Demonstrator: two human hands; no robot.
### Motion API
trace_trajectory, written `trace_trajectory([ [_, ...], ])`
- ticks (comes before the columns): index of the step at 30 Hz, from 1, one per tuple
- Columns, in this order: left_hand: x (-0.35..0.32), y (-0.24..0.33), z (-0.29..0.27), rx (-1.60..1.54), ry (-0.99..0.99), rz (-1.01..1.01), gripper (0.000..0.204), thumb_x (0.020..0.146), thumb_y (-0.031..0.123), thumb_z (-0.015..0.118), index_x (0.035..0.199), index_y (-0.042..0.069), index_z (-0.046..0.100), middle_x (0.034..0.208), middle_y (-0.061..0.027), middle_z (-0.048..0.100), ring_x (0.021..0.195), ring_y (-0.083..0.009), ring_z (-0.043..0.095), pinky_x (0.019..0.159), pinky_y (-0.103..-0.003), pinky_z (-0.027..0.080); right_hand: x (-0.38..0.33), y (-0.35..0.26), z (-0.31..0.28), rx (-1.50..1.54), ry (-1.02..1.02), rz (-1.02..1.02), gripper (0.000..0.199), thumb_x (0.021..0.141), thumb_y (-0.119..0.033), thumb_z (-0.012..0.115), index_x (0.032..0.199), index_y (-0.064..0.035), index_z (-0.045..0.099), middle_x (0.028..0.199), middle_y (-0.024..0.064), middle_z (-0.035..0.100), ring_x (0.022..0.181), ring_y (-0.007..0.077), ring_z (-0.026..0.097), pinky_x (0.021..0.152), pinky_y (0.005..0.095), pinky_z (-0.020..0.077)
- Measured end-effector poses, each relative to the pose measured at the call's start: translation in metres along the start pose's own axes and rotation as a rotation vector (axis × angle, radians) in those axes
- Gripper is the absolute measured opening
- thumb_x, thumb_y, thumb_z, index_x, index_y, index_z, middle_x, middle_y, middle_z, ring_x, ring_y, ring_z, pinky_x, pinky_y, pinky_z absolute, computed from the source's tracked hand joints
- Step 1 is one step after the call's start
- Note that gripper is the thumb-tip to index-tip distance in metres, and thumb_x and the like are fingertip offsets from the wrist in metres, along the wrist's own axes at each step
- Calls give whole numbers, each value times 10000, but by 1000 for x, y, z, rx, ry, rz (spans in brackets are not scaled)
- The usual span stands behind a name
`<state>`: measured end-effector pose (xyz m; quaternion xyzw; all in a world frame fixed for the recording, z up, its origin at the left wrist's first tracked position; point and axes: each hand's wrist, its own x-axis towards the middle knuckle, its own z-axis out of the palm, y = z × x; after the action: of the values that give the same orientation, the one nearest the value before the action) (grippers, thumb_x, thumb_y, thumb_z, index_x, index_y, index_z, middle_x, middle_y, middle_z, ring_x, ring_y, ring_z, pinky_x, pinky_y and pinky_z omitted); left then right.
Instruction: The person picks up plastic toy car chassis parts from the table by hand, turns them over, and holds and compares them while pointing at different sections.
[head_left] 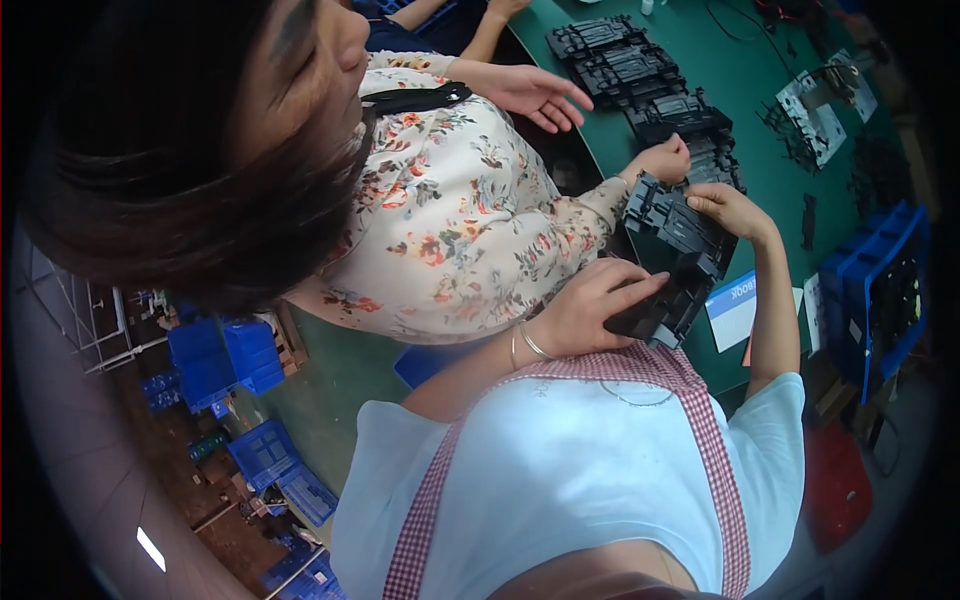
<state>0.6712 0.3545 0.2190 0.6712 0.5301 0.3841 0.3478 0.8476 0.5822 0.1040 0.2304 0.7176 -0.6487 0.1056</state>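
Observation:
A black moulded plastic part [680, 228], long and ribbed, is held tilted in front of my chest. My left hand [600, 305] grips its near end, with the index finger stretched along the plastic and the other fingers partly hidden. At the far end, my right hand [732, 210] pinches the part's edge between thumb and fingers. A co-worker in a flowered blouse stands close on my left. One hand of theirs [662, 160] is curled just beyond my part, beside the row of similar black parts [645, 75]; their other hand [540, 97] is held open in the air.
The green table [745, 55] carries the row of black parts, a white-and-blue booklet [733, 308] and a light fixture plate [815, 125]. A blue crate [865, 290] stands at the right, above a red stool [838, 480]. Blue bins [205, 365] sit at the left.

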Motion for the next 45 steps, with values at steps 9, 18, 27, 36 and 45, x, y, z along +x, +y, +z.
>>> trace_trajectory([
  [9,2,-8,-3,-31,-43,-30,778,536,146,771,1255,63,486,1082,-120,509,994,-295,503,891,-378,407,-1,16,3,49,118,27,284,933,-259,478,928,13,556,773,32,546,760,89,479,723,251,415],
  [18,4,-16,7,-2,-52,-44,756,547,163,765,1247,64,496,1075,-121,516,1001,-298,503,899,-384,404,10,44,13,333,315,58,279,935,-287,487,841,-33,556,725,-63,468,694,46,412,652,212,371],
  [27,9,-23,24,26,-59,-33,761,545,185,765,1249,73,498,1080,-114,518,1015,-292,505,899,-386,407,12,34,21,606,417,-2,275,928,-311,494,799,-75,552,675,-77,429,599,26,370,580,193,319],
  [36,19,-24,29,-5,-78,-34,773,526,161,771,1240,49,497,1098,-119,519,1034,-290,505,911,-391,396,4,82,36,821,725,115,306,941,-312,450,1059,-57,572,891,51,661,774,109,624,676,233,479],
  [45,26,-25,47,-19,-152,18,729,579,157,782,1236,31,492,1116,-144,522,1024,-321,515,893,-395,414,-9,117,84,910,589,224,264,946,-258,439,1054,-53,565,864,44,654,739,105,617,651,219,483],
])
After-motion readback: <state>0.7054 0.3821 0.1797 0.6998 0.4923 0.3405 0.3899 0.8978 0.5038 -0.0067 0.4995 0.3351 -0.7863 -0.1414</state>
